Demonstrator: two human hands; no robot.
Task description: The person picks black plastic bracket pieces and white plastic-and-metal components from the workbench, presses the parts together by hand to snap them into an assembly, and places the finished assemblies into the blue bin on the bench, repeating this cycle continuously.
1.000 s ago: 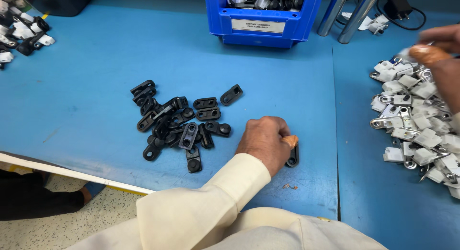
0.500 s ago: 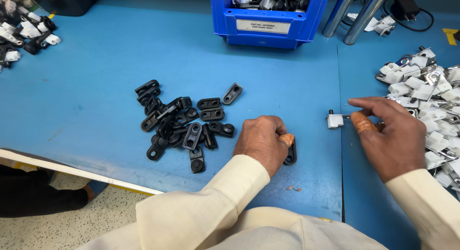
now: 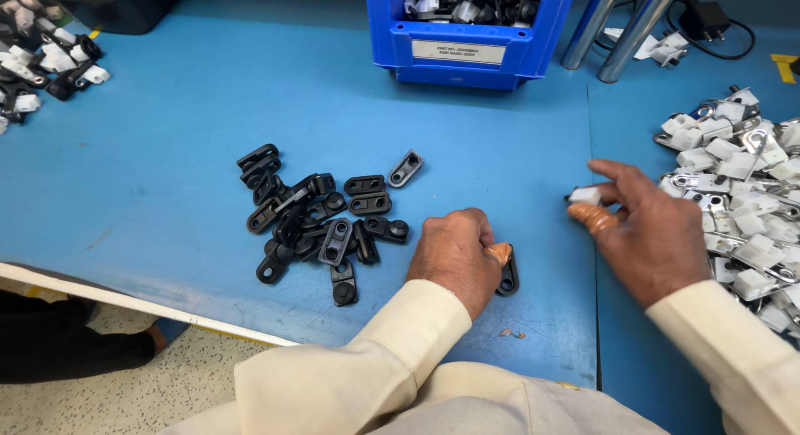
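Observation:
My left hand (image 3: 457, 254) rests on the blue table, fingers curled around a black plastic clip (image 3: 507, 274) held on its edge at the thumb. Just left of it lies a loose pile of several black clips (image 3: 321, 214). My right hand (image 3: 646, 227) hovers to the right, pinching a small white-and-metal part (image 3: 584, 196) between thumb and fingers. A heap of similar white-and-metal parts (image 3: 746, 202) lies at the right, beside that hand.
A blue bin (image 3: 467, 39) with black and white parts stands at the back centre. Two metal posts (image 3: 617, 27) rise right of it. More mixed parts (image 3: 42, 68) lie at the far left. The table's front edge (image 3: 125, 297) runs diagonally below.
My right hand came from the heap at the far right and now holds a white-and-metal part closer to my left hand. The left hand has stayed on its black clip.

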